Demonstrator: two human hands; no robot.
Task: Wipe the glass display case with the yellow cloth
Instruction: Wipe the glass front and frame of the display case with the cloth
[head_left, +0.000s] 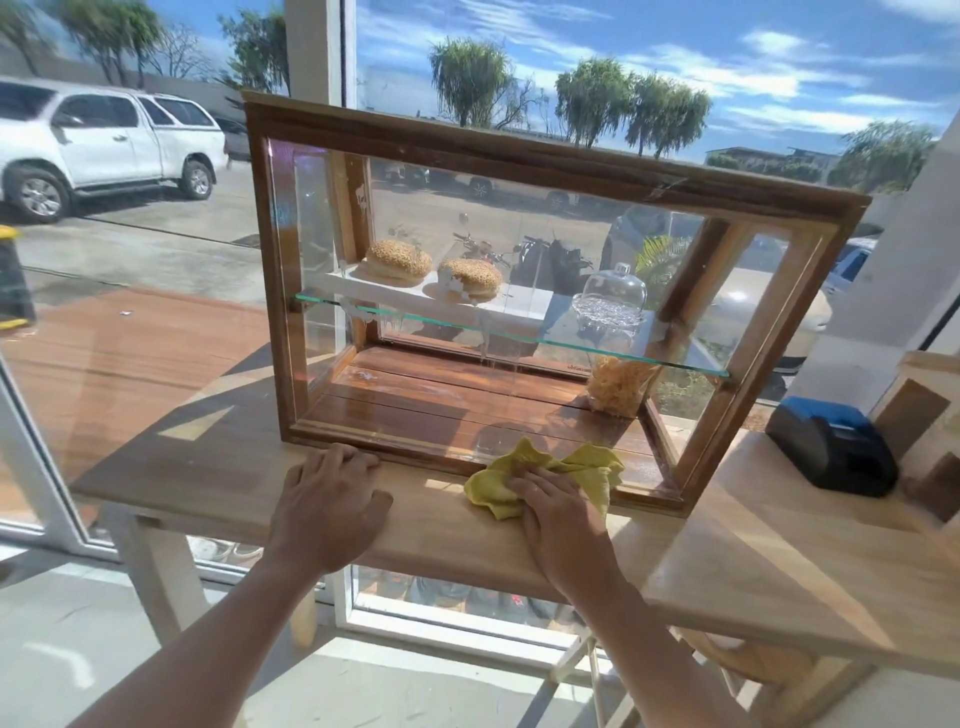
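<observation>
A wooden-framed glass display case (519, 171) stands on a wooden counter (218, 483) by a window. A glass shelf (519, 335) inside carries two sesame buns (397, 258) on a white board and a clear glass dome (613, 301); a jar of yellow pasta (618, 384) stands on the case floor. The crumpled yellow cloth (587, 467) lies against the case's lower front edge. My right hand (561, 512) presses flat on the cloth. My left hand (332, 499) rests palm down on the counter, fingertips at the case's bottom frame.
A black and blue receipt printer (831, 447) sits on the counter right of the case. Wooden blocks (914, 410) stand at the far right. The large window (156, 208) behind looks onto a parking lot with a white pickup truck (104, 145).
</observation>
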